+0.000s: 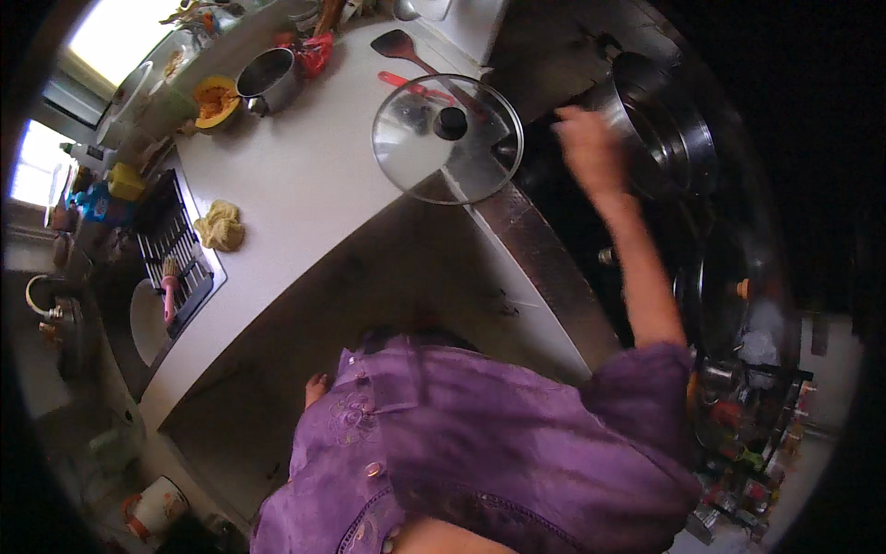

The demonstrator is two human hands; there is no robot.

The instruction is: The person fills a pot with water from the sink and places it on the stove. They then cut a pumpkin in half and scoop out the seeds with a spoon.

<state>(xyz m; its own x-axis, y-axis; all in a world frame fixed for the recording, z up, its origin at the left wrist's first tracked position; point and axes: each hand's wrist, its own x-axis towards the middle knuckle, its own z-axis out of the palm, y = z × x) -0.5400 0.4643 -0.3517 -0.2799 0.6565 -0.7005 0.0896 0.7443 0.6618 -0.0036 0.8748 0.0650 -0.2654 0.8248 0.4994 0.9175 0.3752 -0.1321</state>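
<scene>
My right hand is stretched out over the dark stove area, blurred, with its fingers partly bent. It is close to the near wall of a shiny metal pot; whether it touches the pot I cannot tell. To its left, a round glass lid with a black knob lies at the counter corner and juts past the edge. Through the glass show the handles of a red peeler and a brown spatula. My left hand hangs beside my purple shirt, mostly hidden by it.
On the white counter stand a saucepan, a cut pumpkin half and a red plastic bag. A yellowish cloth lies by the sink rack, which holds a pink-handled brush. A dark pan sits at right.
</scene>
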